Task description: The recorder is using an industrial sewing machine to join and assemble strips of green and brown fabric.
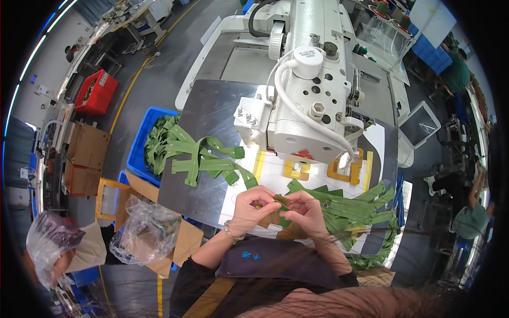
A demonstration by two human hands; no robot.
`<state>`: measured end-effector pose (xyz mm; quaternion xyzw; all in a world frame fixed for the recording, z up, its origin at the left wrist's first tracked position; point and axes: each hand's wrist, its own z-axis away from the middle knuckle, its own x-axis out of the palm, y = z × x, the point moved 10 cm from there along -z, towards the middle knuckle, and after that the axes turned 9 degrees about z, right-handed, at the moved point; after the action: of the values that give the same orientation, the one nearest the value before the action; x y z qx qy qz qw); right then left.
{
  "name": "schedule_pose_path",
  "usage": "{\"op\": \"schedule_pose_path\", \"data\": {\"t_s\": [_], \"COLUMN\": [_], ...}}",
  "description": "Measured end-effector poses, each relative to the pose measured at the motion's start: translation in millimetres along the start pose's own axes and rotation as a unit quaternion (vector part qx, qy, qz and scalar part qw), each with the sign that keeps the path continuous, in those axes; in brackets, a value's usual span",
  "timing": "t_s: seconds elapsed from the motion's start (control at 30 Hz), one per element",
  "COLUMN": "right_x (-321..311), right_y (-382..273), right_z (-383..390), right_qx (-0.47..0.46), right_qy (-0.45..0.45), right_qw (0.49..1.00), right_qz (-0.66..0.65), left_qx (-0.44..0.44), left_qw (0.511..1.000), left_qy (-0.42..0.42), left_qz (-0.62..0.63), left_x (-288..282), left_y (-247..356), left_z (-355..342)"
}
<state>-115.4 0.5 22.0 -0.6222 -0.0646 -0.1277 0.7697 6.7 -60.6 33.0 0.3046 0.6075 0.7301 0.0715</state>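
Pinching small green-and-brown strap piece (pixel 281 204) btwn thumbs & fingertips of L hand (pixel 253 204) and R hand (pixel 305 209), just below ctr of frame. Both hands close tog., fingers curled in over the piece; can't tell its exact folds, mostly covered. Wearing bracelet (pixel 231 233) on L wrist, dark apron (pixel 281 265) at lwr ctr.

Right of ctr, just beside R hand: big pile of green straps (pixel 350 209), fanned out twd R side of frame. Left of ctr: loose green straps (pixel 199 153), running from blue bin (pixel 136 143) across dark metal tabletop (pixel 212 100), nearest end close to L hand.

Upr ctr: white sewing machine (pixel 297 124), w/ white hose (pixel 283 90) curving down front. Below its head: yellow-brown clamp plates (pixel 339 170) btwn yellow tape strips (pixel 259 167) on white sheet (pixel 232 200). Upr R: tilted screen (pixel 420 126). Lwr L: open cardboard box (pixel 188 239) w/ clear plastic bag (pixel 140 228) bunched on top. Upr L: red crate (pixel 95 95). Far R edge: co-worker in green top (pixel 471 221).
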Motion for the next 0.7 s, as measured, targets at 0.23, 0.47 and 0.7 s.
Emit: {"op": "schedule_pose_path", "data": {"t_s": [0.23,0.47,0.7], "right_x": [-1,-7,-10], "right_y": [-7,-7,-6], "right_z": [1,3,4], "right_qx": [-0.053,-0.065,-0.050], "right_qy": [0.032,0.058,0.066], "right_qw": [0.997,0.996,0.996], "right_qz": [0.048,0.025,0.012], "left_qx": [0.044,0.087,0.129], "left_qw": [0.999,0.994,0.988], "left_qy": [0.021,0.040,0.035], "left_qz": [-0.006,-0.045,-0.081], "left_x": [4,7,13], "left_y": [14,15,23], "left_z": [-2,-5,-8]}}
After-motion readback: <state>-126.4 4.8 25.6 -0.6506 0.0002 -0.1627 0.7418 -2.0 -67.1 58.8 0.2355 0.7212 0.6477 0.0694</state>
